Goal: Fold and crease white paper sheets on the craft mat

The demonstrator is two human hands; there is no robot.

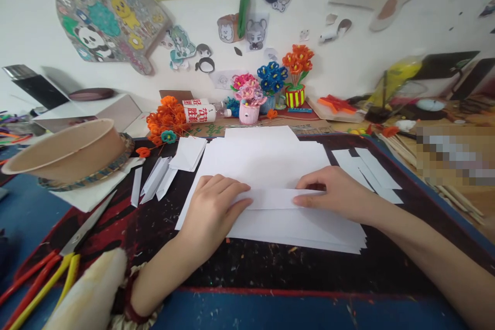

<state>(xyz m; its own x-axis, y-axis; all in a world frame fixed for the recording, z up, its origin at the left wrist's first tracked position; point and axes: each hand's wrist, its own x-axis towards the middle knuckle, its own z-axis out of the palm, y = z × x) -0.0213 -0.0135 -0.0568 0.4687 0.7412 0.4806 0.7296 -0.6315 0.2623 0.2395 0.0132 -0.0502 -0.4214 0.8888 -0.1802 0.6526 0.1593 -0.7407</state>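
A narrow white paper strip lies level over a stack of white sheets. My left hand pinches its left end between thumb and fingers. At the strip's right end, my right hand grips it, thumb below and index finger above. Left of the stack are several folded white pieces and a small pile of white paper. Cut white strips lie to the right of the stack.
Red- and yellow-handled scissors and a tan paper bowl are at the left. Orange flowers, a fallen bottle and small flower pots line the back. Thin sticks lie at the right.
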